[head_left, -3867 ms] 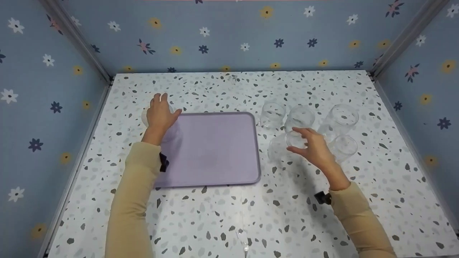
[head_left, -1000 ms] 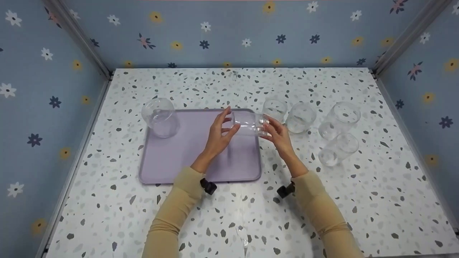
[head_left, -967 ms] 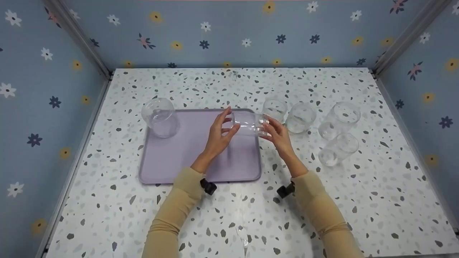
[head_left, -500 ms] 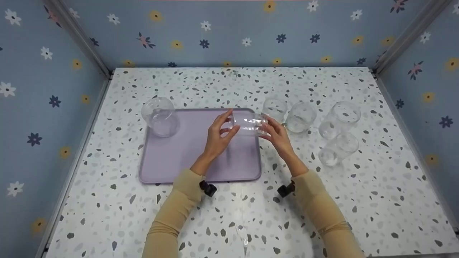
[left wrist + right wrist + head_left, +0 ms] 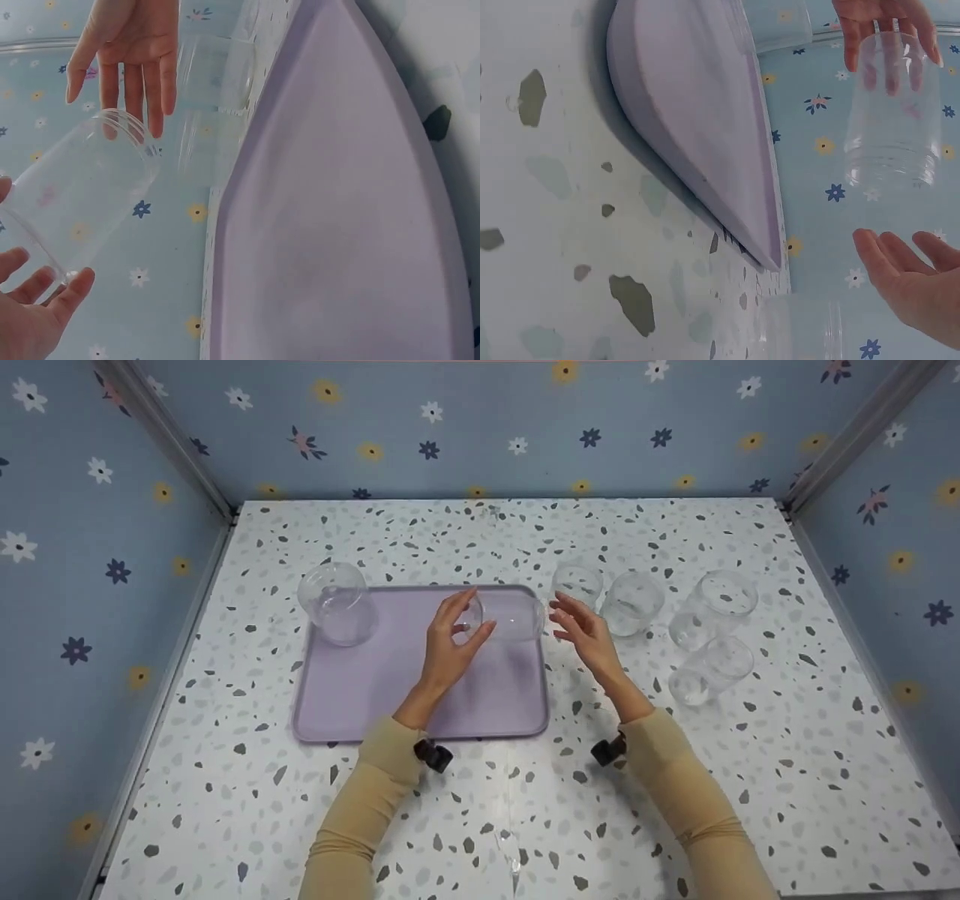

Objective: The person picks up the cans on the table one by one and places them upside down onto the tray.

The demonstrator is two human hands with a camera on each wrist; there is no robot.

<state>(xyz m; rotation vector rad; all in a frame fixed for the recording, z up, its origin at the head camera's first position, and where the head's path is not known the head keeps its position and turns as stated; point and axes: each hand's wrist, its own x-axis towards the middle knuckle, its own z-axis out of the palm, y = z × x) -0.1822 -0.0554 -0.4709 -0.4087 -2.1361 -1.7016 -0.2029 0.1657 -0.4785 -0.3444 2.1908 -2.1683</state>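
In the head view my left hand (image 5: 446, 649) holds a clear glass (image 5: 517, 619) at its left end, thumb on the near side and fingers on the far side. The glass lies sideways in the air above the right half of a purple tray (image 5: 390, 682). My right hand (image 5: 592, 637) is just off the glass's right end, its fingers loosely bent and holding nothing. A gap between the right hand (image 5: 915, 285) and the glass (image 5: 892, 127) shows in the right wrist view. A wider clear glass (image 5: 341, 619) stands on the tray's back left corner.
Several more clear glasses stand right of the tray, among them a short one (image 5: 576, 581), a rounder one (image 5: 631, 604) and a tall one (image 5: 709, 671). The speckled table (image 5: 480, 810) is bordered by flowered panels (image 5: 480, 442) at the back and sides.
Earlier my right hand reached among the glasses at the right, then both hands held one glass over the tray. Now the right hand has let go and drawn right; the glass has shifted slightly left.
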